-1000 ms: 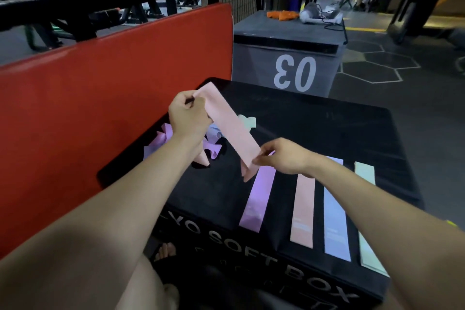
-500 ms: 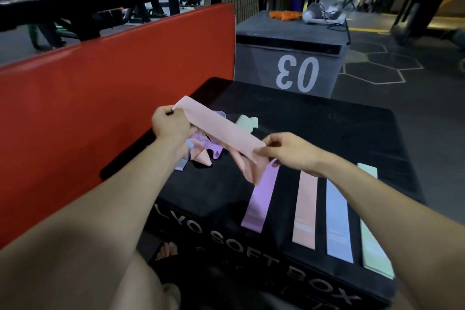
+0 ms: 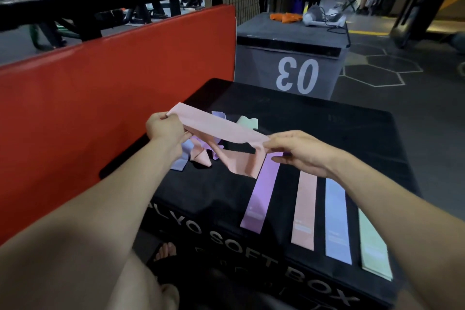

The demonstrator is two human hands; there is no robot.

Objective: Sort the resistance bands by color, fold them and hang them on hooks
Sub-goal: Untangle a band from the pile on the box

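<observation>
Left hand: left hand [image 3: 164,128] pinches one end of the pink band [image 3: 219,128], fingers curled round it, raised above the box at about 10 o'clock from the box's middle.
Right hand: right hand [image 3: 299,151] pinches the pink band's other end between thumb and fingers; other fingers extended, loosely bent.
Pink band: stretched between both hands, held off the surface, tilted (left end higher); its lower layer sags and hangs down below the right hand's pinch.
Loose pile: tangle of bands [image 3: 201,153] lies on the box top under the held band, toward 10 o'clock; pink, purple, blue pieces mixed; a mint piece [image 3: 247,122] just behind it.
Sorted row: four flat bands side by side on the box's near part, 5 o'clock side, apart from each other: purple band [image 3: 261,194], peach-pink band [image 3: 304,211], blue band [image 3: 337,221], mint band [image 3: 375,246]. Near ends drape over the front edge.
Surface: black soft box [image 3: 327,121] with white lettering on its front.
Surroundings: red pad [image 3: 100,98] at 9 o'clock; grey box marked 03 [image 3: 289,58] at 12 o'clock; a seated person far at 1 o'clock (blurred).
</observation>
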